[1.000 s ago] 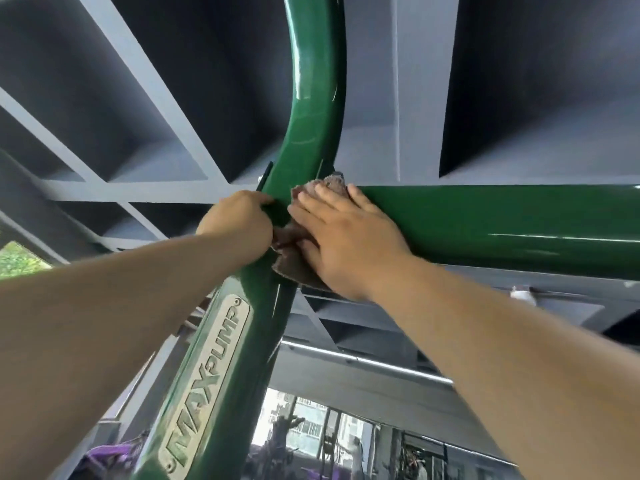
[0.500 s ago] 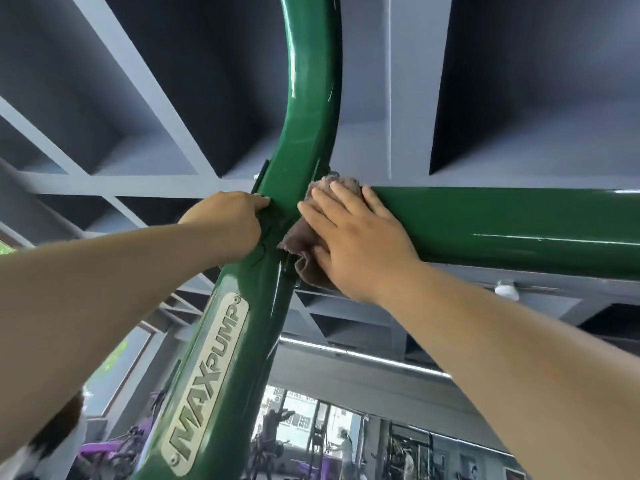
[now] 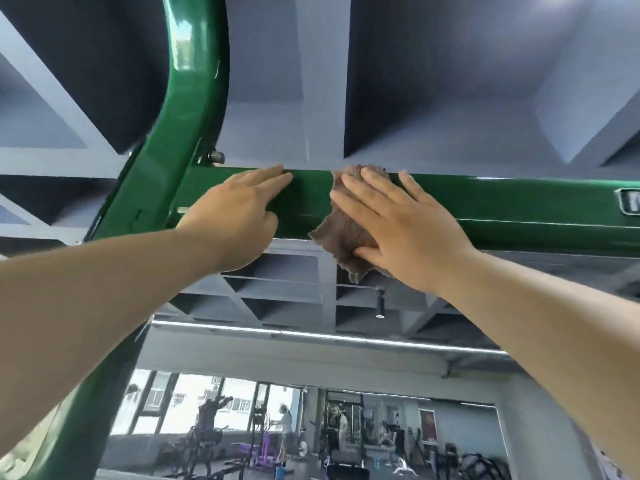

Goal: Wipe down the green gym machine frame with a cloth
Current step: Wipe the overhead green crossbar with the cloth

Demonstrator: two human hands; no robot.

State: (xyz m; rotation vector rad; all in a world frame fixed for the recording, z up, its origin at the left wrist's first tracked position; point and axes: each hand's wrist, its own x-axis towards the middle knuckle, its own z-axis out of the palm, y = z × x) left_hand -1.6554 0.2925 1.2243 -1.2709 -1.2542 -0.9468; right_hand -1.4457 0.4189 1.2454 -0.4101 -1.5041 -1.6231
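Note:
I look up at the green machine frame: a horizontal crossbar runs right from a curved upright. A brown cloth lies over the crossbar near its middle. My right hand presses the cloth flat against the bar with straight spread fingers, thumb below the bar's lower edge. Just to its left, my left hand rests on the bare crossbar with fingers extended, close to the joint with the upright. A corner of the cloth hangs below the bar.
A bolt sticks out at the joint above my left hand. A white label sits on the crossbar at far right. Grey ceiling beams are overhead. Gym machines and people stand far below in the background.
Both hands have moved right, off the upright and joint onto the crossbar. The left hand has let go of the upright and now lies flat. The cloth slid right with the right hand.

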